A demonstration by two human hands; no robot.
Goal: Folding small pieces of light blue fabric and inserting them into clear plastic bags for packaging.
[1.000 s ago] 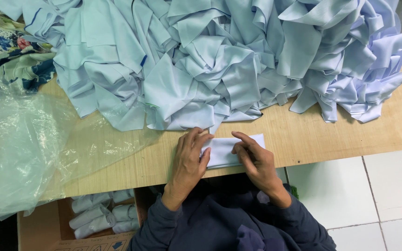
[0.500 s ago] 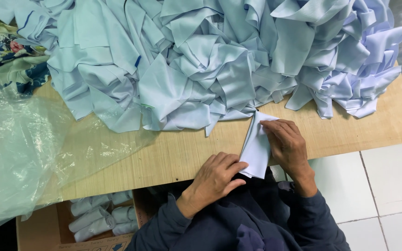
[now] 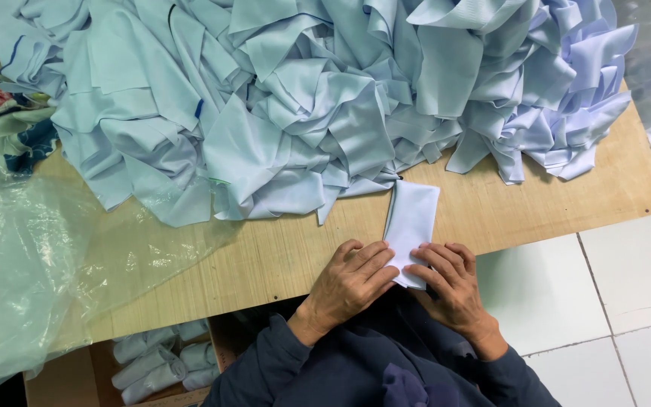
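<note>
From the head camera, a folded pale blue cloth piece (image 3: 412, 218) lies on the wooden surface (image 3: 280, 252), just in front of the big heap of pale blue cloth pieces (image 3: 325, 98) and reaching back to the surface's near edge. The left hand (image 3: 349, 280) rests flat at the cloth piece's near left corner, its fingers (image 3: 374, 260) together and pressing on the fabric. The right hand (image 3: 450, 283) lies at the near right corner, fingers (image 3: 427, 271) spread slightly and laid on the cloth, not closed around it. Left of the cloth piece, a clear plastic sheet (image 3: 32, 271) hangs over the surface's edge. Below that edge, left of the hands, a cardboard box (image 3: 62, 377) holds rolled pale cloth bundles (image 3: 163, 360). Right of the cloth piece is a white tiled floor (image 3: 627, 286).
</note>
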